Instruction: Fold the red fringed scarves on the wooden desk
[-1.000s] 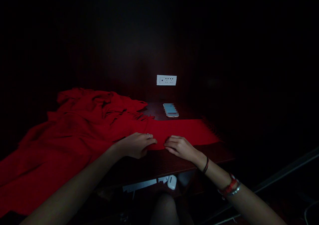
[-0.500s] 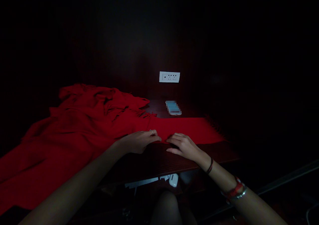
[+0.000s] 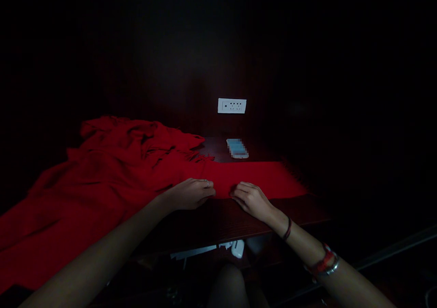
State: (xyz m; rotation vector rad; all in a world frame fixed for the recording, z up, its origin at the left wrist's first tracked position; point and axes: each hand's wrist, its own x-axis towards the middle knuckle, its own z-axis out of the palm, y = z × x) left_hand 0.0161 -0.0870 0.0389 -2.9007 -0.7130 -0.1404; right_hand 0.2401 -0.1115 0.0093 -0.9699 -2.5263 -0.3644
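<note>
A red fringed scarf [image 3: 259, 179] lies across the dark wooden desk. Its right part is a flat, narrow strip with a fringe at the right end, while the left part is a loose, crumpled heap. My left hand [image 3: 195, 193], with a ring on one finger, pinches the strip's near edge. A short way to the right, my right hand [image 3: 251, 200] pinches the same edge, its fingertips close together. Between the two hands a short stretch of the edge runs fairly straight.
Behind the strip lies a phone [image 3: 237, 148], its screen blurred out. A white socket plate [image 3: 232, 106] is on the dark wall. Below the desk's front edge [image 3: 235, 232] are a white earbud case [image 3: 237, 249] and pale paper [image 3: 196, 252]. A knee [image 3: 228, 285] shows underneath.
My left hand has moved slightly left and my right hand slightly right, so the gap between them is wider. The fingers of both have closed on the scarf's near edge.
</note>
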